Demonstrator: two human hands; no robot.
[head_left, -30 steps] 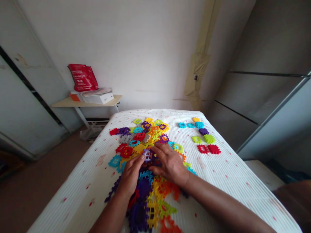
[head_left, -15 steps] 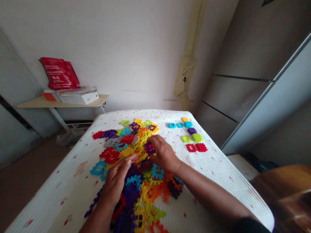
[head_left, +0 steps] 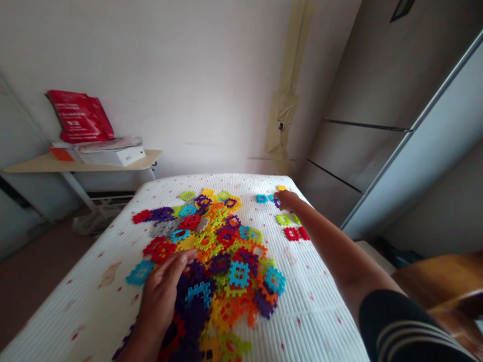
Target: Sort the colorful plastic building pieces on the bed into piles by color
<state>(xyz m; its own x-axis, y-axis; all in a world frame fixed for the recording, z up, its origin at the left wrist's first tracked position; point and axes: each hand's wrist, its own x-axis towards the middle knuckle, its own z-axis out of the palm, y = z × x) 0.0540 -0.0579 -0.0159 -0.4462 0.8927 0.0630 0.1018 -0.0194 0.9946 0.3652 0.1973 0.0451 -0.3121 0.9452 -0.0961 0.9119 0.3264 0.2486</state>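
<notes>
My right hand (head_left: pixel 288 200) is at the far right of the table. Its fingers are closed on a purple building block (head_left: pixel 276 202), a toothed plastic piece partly hidden by the hand. Around it lie a blue block (head_left: pixel 261 199), a yellow block (head_left: pixel 282 188), a green block (head_left: pixel 283 220) and a red block (head_left: pixel 291 234). My left hand (head_left: pixel 166 281) rests along the left side of a heap of colourful interlocking blocks (head_left: pixel 206 240), fingers stretched and holding nothing. Loose in the heap, a light-blue window-shaped block (head_left: pixel 238 274) lies right of my left hand.
A white ribbed cloth with red spots (head_left: pixel 94 281) covers the table. Behind on the left, a side table (head_left: pixel 37 163) carries a red bag (head_left: pixel 81 118) and a white box (head_left: pixel 113 155). A grey cabinet (head_left: pixel 362 90) stands on the right.
My right hand has moved from the heap to the far right, carrying a purple block. My left hand stays by the heap. The view has shifted slightly.
</notes>
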